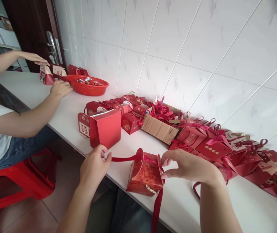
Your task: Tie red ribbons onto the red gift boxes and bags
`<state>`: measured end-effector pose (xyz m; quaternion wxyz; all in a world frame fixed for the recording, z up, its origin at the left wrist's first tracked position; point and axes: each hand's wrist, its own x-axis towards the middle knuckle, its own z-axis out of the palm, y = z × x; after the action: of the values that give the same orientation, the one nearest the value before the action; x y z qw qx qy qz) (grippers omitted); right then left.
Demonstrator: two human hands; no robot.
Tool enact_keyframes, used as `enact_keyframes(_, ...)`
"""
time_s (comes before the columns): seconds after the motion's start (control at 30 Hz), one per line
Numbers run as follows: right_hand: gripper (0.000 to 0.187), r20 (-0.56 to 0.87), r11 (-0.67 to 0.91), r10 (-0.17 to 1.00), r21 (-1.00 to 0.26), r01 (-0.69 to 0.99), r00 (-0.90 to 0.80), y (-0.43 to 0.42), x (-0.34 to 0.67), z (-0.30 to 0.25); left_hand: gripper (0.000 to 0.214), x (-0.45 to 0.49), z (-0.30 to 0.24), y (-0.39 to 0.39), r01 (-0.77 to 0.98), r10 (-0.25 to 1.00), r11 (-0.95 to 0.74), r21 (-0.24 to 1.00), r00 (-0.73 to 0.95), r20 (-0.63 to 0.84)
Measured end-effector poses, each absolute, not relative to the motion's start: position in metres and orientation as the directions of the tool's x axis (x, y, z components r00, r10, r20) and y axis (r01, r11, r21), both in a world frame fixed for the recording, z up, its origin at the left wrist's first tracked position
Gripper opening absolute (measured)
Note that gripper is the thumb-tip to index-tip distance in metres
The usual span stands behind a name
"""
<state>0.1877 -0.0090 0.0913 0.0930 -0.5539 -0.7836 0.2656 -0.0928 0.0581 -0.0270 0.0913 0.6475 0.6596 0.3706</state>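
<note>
A small red patterned gift box [146, 174] with a twisted cream cord on its front stands near the table's edge. A dark red ribbon [123, 159] runs across its top between two rounded flaps, and its other end hangs down past the table edge on the right. My left hand [94, 166] pinches the ribbon's left end between thumb and fingers, holding it stretched away from the box. Against the right side of the box is my right hand [189, 166], thumb and fingers curled at the flap where the ribbon comes out. Its fingertips are partly hidden.
A larger plain red box [105, 128] stands behind my left hand. Many finished-looking red boxes [213, 147] line the wall, around a cardboard carton [159, 128] of ribbons. Further left, a co-worker's hands [60, 89] are near boxes and a red basin [90, 89] of small wrapped pieces.
</note>
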Motion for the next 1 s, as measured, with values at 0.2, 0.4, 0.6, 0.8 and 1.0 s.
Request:
enact_keyframes(0.2,0.011,-0.164,0.312,0.873,-0.535,0.785,-0.459,0.003,0.183,0.086,0.019,-0.057,-0.024,0.039,0.368,0.888,-0.457,0.81,0.152,0.433)
enact_keyframes(0.4,0.006,-0.139,0.361,0.86,-0.513,0.779,-0.491,0.001,0.184,0.089,0.024,-0.04,-0.015,0.025,0.148,0.932,-0.3,0.943,0.256,0.256)
enact_keyframes(0.6,0.012,-0.161,0.28,0.905,-0.468,0.838,-0.393,0.001,0.182,0.093,0.03,-0.043,-0.011,0.027,0.104,0.919,-0.294,0.95,0.305,0.251)
enact_keyframes(0.8,0.011,-0.243,0.235,0.891,-0.477,0.847,-0.384,0.002,0.181,0.093,0.033,-0.046,-0.013,0.028,0.053,0.913,-0.209,0.976,0.368,0.176)
enact_keyframes(1.0,0.009,-0.258,0.26,0.878,-0.45,0.854,-0.403,0.006,0.178,0.088,0.034,-0.046,-0.017,0.03,0.044,0.914,-0.213,0.976,0.362,0.183)
